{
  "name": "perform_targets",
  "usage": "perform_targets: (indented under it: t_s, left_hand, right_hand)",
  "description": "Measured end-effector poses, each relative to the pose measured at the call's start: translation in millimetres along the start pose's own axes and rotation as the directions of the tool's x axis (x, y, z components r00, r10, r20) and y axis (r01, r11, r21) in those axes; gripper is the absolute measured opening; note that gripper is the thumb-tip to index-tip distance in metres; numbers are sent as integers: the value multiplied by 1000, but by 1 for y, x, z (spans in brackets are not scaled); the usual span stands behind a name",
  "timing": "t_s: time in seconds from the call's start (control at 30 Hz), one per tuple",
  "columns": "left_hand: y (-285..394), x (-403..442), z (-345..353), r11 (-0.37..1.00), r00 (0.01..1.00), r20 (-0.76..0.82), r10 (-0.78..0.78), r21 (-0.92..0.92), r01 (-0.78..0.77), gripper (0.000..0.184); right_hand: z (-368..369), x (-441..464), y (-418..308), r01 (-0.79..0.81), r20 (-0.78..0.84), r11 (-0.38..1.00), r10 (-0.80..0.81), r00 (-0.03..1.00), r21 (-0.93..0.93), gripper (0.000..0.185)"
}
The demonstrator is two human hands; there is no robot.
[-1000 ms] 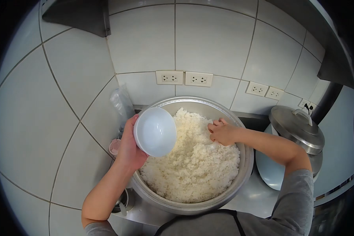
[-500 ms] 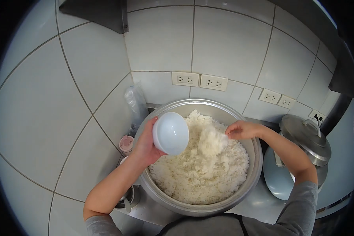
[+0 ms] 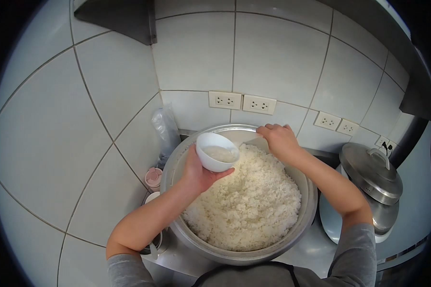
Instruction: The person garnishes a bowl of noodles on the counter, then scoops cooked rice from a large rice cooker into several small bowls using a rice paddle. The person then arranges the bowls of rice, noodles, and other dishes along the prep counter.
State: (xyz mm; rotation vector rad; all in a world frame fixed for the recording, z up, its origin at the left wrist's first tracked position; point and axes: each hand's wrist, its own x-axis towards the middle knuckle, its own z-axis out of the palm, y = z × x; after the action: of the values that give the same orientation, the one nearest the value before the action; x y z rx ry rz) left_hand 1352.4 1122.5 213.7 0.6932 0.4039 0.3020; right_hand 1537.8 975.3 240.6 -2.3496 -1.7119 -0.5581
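My left hand (image 3: 200, 168) grips a small white bowl (image 3: 207, 142) from beneath and the side, above the left part of a big round metal pot (image 3: 316, 205). Inside the bowl lies some whitish rice, and its opening faces partly toward me. Cooked white rice (image 3: 246, 205) fills much of the pot in a loose heap. My right hand (image 3: 280, 141) is closed on a pale, partly see-through rice paddle (image 3: 250, 140), near the pot's far rim. The paddle's blade reaches left toward the bowl; its handle is mostly covered by my fingers.
Left of the pot are a clear plastic bag (image 3: 165, 129), a pink-lidded container (image 3: 153, 177) and a metal container with a utensil (image 3: 154, 248). A lidded metal pot (image 3: 373, 174) stands at the right. Wall sockets (image 3: 225, 100) line the tiled wall behind.
The right hand has moved up and left with the paddle, which carried a heap of rice before. The bowl has shifted right and turned, and rice now shows in it.
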Motion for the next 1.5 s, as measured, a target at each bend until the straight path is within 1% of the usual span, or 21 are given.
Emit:
perform_targets:
  t_s: [0.07, 0.17, 0.27, 0.37, 0.57, 0.6, 0.7, 0.8, 0.87, 0.97, 1.07, 1.17, 1.27, 1.37, 1.47, 1.5]
  left_hand:
    - [8, -5, 1, 1000, 1000, 31, -3, 0, 3, 52]
    - [17, -15, 5, 1000, 997, 74, -3, 20, 1, 52]
    - [24, -21, 3, 999, 992, 120, -25, 35, 21, 52]
    - [24, -25, 0, 998, 989, 139, -49, 33, 45, 52]
    - [26, -36, -1, 989, 992, 90, -93, 120, 81, 56]
    - [27, -38, -1, 987, 992, 85, -95, 141, 82, 57]
    - [27, -39, -5, 984, 981, 159, -108, 161, 82, 59]
    - [26, -40, -3, 986, 980, 160, -115, 141, 92, 60]
    - [22, -40, 0, 980, 985, 122, -125, 172, 103, 60]
    - [20, -39, 2, 971, 984, 100, -147, 203, 125, 60]
    - [19, -41, 2, 966, 985, 76, -152, 223, 132, 58]
    - [18, -46, 3, 964, 990, 35, -133, 237, 121, 54]
    - [19, -50, -2, 969, 992, 22, -121, 218, 113, 51]
    - [19, -53, -10, 975, 988, 52, -144, 177, 133, 54]
    - [8, -47, -14, 984, 985, 81, -150, 109, 140, 55]
    - [4, -44, -12, 987, 986, 85, -144, 83, 137, 55]
  right_hand:
    - [31, 1, 20, 82, 147, 950, -39, 988, -302, 22]
    - [61, -4, 28, 328, 177, 883, -283, 943, -337, 14]
    - [67, -16, 15, 508, 256, 813, -446, 858, -284, 9]
    - [57, -19, 5, 587, 299, 772, -516, 803, -245, 6]
    - [42, -25, -3, 635, 301, 761, -579, 758, -135, 11]
    - [38, -27, -4, 619, 285, 779, -575, 767, -96, 12]
    - [31, -40, -5, 568, 262, 823, -552, 791, 20, 16]
    - [29, -57, 0, 502, 293, 857, -513, 807, 117, 21]
    - [27, -64, 3, 454, 318, 873, -487, 813, 175, 23]
    - [30, -73, 8, 372, 352, 898, -435, 829, 233, 22]
    - [40, -86, 11, 217, 478, 908, -378, 792, 358, 18]
    - [41, -86, 16, -26, 641, 918, -257, 723, 397, 17]
    - [35, -83, 25, -138, 624, 903, -165, 764, 407, 16]
    - [28, -64, 42, -343, 619, 779, -73, 782, 524, 18]
    - [0, -37, 39, -209, 422, 812, -50, 905, 545, 20]
    - [-16, -30, 29, -200, 407, 861, -8, 913, 467, 18]
